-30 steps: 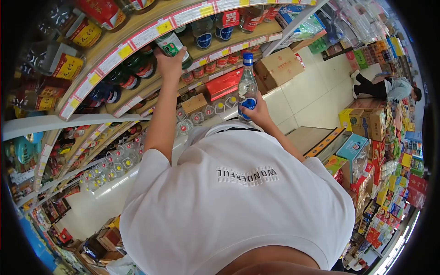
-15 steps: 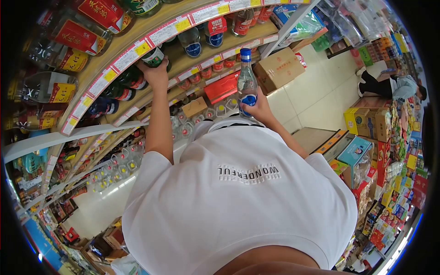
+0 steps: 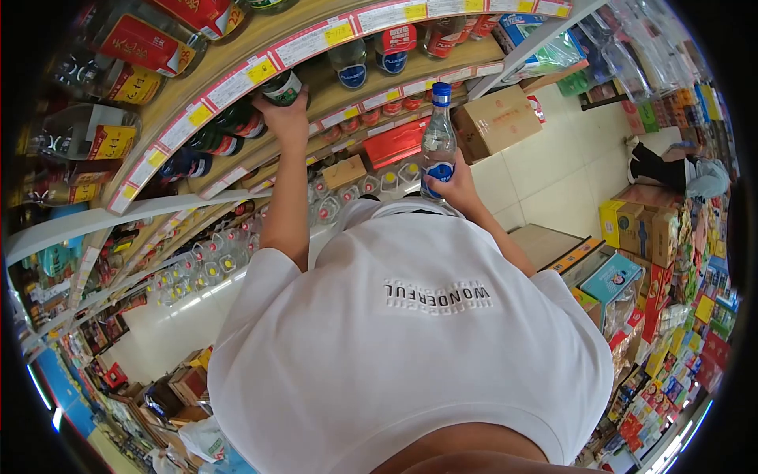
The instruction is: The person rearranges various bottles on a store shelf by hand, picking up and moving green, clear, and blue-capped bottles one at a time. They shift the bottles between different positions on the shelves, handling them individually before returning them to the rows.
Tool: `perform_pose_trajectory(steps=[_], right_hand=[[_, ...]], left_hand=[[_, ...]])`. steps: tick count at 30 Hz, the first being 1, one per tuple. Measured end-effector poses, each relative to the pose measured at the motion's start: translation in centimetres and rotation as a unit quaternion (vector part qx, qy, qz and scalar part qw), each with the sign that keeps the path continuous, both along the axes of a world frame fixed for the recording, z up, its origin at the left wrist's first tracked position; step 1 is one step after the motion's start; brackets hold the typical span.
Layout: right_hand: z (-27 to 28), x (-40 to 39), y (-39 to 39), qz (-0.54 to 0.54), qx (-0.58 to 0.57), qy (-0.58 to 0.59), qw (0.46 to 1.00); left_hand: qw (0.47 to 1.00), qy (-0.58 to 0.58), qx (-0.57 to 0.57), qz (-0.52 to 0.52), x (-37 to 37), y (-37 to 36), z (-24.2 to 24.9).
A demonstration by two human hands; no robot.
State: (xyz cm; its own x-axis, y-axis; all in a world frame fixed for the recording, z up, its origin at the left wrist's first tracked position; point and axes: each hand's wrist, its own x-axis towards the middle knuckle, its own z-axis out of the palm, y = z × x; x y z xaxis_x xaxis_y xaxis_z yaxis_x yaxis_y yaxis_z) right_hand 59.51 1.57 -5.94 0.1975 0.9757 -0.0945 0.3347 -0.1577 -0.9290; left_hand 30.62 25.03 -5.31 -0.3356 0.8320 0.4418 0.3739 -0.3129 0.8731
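My right hand (image 3: 455, 189) is wrapped around a clear glass bottle (image 3: 439, 142) with a blue cap and blue label, held upright in front of my waist. On the shelf, my left hand (image 3: 286, 120) grips a dark green bottle (image 3: 283, 88) with a green and white label, its upper part hidden under the shelf above. To its left lie or stand more dark bottles (image 3: 229, 144) with red and white labels. Right of it, clear bottles with blue labels (image 3: 350, 67) stand on the same shelf.
A price-tag strip (image 3: 276, 59) runs along the curved upper shelf, which carries big red-labelled jars (image 3: 138, 43). Below are a red box (image 3: 395, 143), a cardboard carton (image 3: 496, 121) and jugs on the floor. Stacked boxes (image 3: 643, 229) and another person (image 3: 671, 168) are at the right.
The view has shifted slightly, so the shelves and both hands appear farther right. Both hands keep their grips; the left hand's bottle shows tilted a little differently.
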Motion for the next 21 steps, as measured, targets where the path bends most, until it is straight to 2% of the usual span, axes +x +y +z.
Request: perform_pose_trajectory(steps=[5, 9, 21], right_hand=[[-0.7, 0.0, -0.2, 0.012, 0.005, 0.011, 1.000], [-0.1, 0.0, 0.0, 0.016, 0.006, 0.012, 1.000], [-0.8, 1.4, -0.2, 0.017, 0.007, 0.014, 1.000]], left_hand=[[0.998, 0.025, -0.035, 0.040, 0.7, 0.1, -0.3], [0.998, 0.025, -0.054, 0.034, 1.5, -0.3, 0.6], [0.999, 0.035, -0.020, 0.037, 2.1, -0.1, 0.1]])
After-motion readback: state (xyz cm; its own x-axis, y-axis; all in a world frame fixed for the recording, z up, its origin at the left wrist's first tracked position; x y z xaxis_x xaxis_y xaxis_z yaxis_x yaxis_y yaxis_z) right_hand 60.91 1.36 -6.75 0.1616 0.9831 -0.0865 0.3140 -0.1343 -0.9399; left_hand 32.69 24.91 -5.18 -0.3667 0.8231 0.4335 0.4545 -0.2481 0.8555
